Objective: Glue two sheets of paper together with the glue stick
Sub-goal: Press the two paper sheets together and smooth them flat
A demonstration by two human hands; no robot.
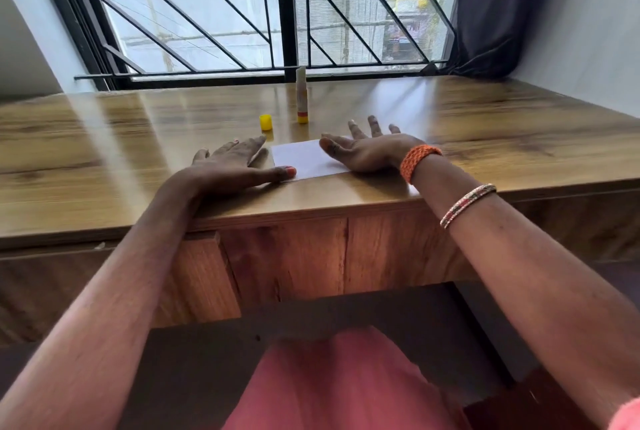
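Note:
White paper (pixel 304 160) lies flat on the wooden table (pixel 138 138) near its front edge; I cannot tell whether it is one sheet or two stacked. My left hand (pixel 235 166) lies flat beside the paper's left edge, thumb tip touching its near left corner. My right hand (pixel 367 149) rests on the paper's right part with fingers spread and straight, its far fingers slightly raised. Behind the paper the glue stick (pixel 301 97) stands upright with its cap off. The yellow cap (pixel 266 122) sits on the table to the stick's left.
A barred window (pixel 277 14) runs along the table's back edge. A dark curtain (pixel 498 7) hangs at the back right. My lap in pink cloth (pixel 346 384) is below the table's front edge.

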